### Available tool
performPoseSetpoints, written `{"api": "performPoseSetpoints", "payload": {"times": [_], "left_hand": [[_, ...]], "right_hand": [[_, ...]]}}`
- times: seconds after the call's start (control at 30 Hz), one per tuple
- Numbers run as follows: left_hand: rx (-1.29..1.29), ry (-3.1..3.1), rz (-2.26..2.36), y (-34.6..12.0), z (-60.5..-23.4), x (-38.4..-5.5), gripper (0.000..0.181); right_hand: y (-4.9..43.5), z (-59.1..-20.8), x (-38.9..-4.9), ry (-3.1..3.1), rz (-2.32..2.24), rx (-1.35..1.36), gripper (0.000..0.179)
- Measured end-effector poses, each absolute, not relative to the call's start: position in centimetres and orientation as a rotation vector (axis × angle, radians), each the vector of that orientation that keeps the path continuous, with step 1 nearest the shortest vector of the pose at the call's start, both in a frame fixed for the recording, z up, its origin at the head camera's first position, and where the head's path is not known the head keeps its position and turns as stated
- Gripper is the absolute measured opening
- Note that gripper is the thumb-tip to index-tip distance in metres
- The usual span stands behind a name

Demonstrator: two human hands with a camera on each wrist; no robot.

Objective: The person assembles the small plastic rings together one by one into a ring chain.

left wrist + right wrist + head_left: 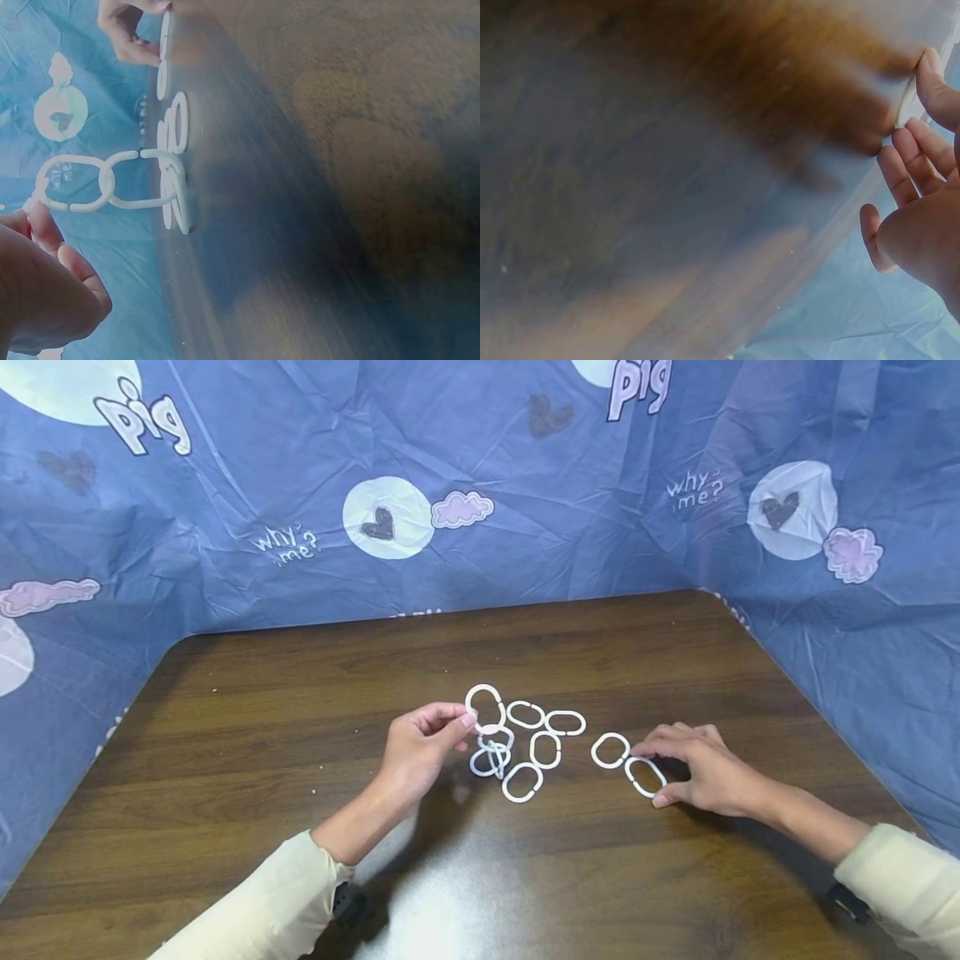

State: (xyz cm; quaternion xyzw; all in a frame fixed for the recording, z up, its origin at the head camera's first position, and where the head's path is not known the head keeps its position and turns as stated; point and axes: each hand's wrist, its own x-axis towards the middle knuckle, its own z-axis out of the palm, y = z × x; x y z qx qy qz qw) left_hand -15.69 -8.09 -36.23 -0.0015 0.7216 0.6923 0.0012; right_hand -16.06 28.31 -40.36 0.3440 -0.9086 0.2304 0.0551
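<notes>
My left hand [420, 747] pinches a white plastic oval link [483, 687] between thumb and index finger. From it hang further joined links [142, 204], the lowest reaching the tabletop in the left wrist view. My right hand [708, 768] has its thumb and fingertips at opposite ends of another white link [632, 783], which lies on the table. In the right wrist view a thin edge of this link [905, 103] shows between the fingertips. Just left of it, a loose link [594, 750] lies close by. Each link has a small gap in its side.
Several loose white links [542, 781] lie between the hands, just right of the chain. All rest on a dark brown wooden table [300, 693]. A blue printed cloth [262, 468] surrounds the table's back and sides.
</notes>
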Motion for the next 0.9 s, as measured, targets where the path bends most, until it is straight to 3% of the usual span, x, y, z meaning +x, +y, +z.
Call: {"api": "performPoseSetpoints", "payload": {"times": [0.9], "left_hand": [[-0.007,2.262,2.156,-8.11,-36.49,-15.86,0.016]], "right_hand": [[28.28,-40.27,-15.80,-2.625,0.367,1.232,0.048]]}}
